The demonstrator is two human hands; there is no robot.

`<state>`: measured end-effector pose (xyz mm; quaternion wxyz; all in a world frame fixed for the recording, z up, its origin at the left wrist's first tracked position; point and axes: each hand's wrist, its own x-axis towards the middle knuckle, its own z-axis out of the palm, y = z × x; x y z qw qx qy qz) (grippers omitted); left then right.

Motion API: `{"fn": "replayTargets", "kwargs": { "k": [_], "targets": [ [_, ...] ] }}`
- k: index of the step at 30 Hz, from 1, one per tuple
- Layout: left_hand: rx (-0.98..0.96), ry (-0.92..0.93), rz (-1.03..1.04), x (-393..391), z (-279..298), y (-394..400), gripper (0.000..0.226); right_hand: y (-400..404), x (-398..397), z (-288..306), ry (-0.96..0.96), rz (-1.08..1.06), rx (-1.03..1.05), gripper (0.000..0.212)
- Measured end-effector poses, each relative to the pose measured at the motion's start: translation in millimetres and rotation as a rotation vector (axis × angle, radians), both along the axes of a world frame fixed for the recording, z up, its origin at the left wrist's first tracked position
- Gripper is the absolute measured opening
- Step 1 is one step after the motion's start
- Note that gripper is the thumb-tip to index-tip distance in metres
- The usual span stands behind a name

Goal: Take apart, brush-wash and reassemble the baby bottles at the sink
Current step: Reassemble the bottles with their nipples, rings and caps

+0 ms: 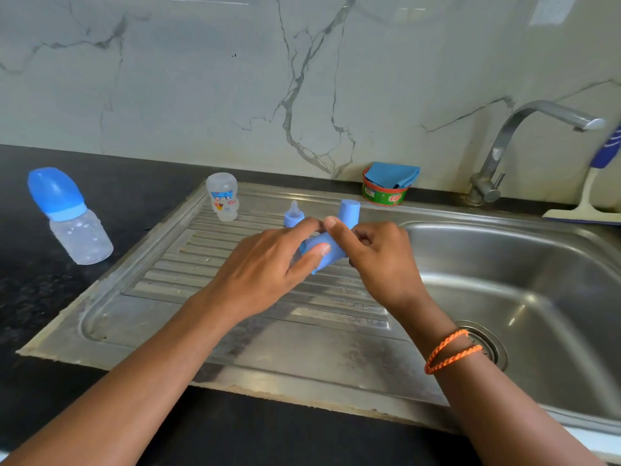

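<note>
Over the drainboard (235,334), left of the sink basin (524,297), the left hand (265,264) and right hand (379,253) both gripped a blue bottle top (324,252); dismantling seemed underway. One clear bottle body (222,196) stood upturned on the drainboard with a teat ring (294,215) and blue cap (349,211). An assembled bottle (69,215) waited on the bench (40,264), left of the drainboard. Nothing blocked the hands. A soap tub (384,193) sat behind the drainboard, beside the tap (504,153).
</note>
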<state>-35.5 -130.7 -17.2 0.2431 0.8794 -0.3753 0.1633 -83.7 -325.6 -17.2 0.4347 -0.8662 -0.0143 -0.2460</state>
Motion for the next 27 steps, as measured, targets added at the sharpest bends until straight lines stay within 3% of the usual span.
{"fn": "replayTargets", "kwargs": {
  "k": [4,7,9,13,18,20,22,24,27],
  "targets": [
    [0.028,-0.008,0.015,-5.6,-0.1,-2.2,0.050,2.1,2.2,-2.4,0.002,-0.066,-0.016,0.085],
    [0.022,-0.040,0.058,-5.8,-0.1,-5.8,0.043,2.5,2.1,-4.2,0.011,-0.074,-0.002,0.088],
    [0.001,-0.063,0.059,-4.9,0.9,-8.3,0.036,3.5,0.4,-3.9,-0.021,-0.017,0.041,0.078],
    [-0.073,-0.075,0.053,0.5,0.3,-7.5,0.030,11.3,-1.7,-5.0,-0.044,0.151,0.096,0.036],
    [-0.102,-0.015,0.019,3.1,-3.7,-4.8,0.031,17.4,-1.8,-11.4,0.027,0.210,0.152,0.038],
    [-0.272,0.110,-0.002,8.3,-1.8,-4.5,0.038,20.1,-2.1,-10.6,0.053,0.276,0.280,0.049],
    [-0.564,0.314,-0.030,12.9,5.2,-1.6,0.042,27.6,-1.8,-9.1,0.042,0.342,0.303,0.062],
    [-0.760,0.476,-0.063,17.8,9.5,5.2,0.038,38.6,1.1,-7.1,0.026,0.377,0.215,0.076],
    [-0.882,0.576,-0.090,22.6,10.4,14.7,0.031,51.7,15.5,1.6,-0.026,0.338,0.026,0.073]
  ]
}}
